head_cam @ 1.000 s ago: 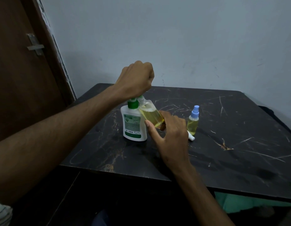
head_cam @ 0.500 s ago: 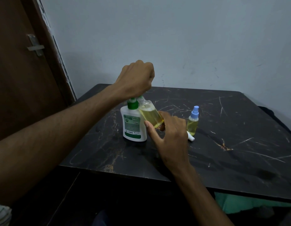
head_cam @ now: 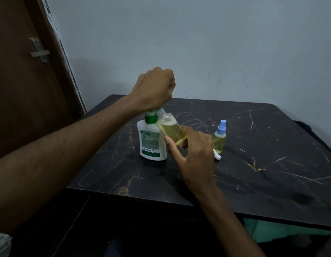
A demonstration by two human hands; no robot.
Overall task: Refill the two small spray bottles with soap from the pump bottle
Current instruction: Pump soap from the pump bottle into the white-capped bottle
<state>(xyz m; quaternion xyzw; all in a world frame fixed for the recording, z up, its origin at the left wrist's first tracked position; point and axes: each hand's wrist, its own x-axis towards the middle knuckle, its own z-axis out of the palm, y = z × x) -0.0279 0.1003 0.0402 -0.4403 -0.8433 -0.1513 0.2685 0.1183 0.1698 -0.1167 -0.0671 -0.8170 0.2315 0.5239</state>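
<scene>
At pump bottle [head_cam: 151,140]: upright on surface [head_cam: 272,164].
Left fingers [head_cam: 168,78]: curled in a fist over its green pump.
Right fingers [head_cam: 170,145]: pinching uncapped spray bottle [head_cam: 172,129], long axis tilted, mouth at the pump.
Second spray bottle [head_cam: 219,139]: capped, right of pump bottle.

Bare table [head_cam: 272,164] extends from 2 to 5 o'clock. Pump bottle [head_cam: 151,143] and capped spray bottle [head_cam: 219,140] obstruct 12 o'clock.
</scene>
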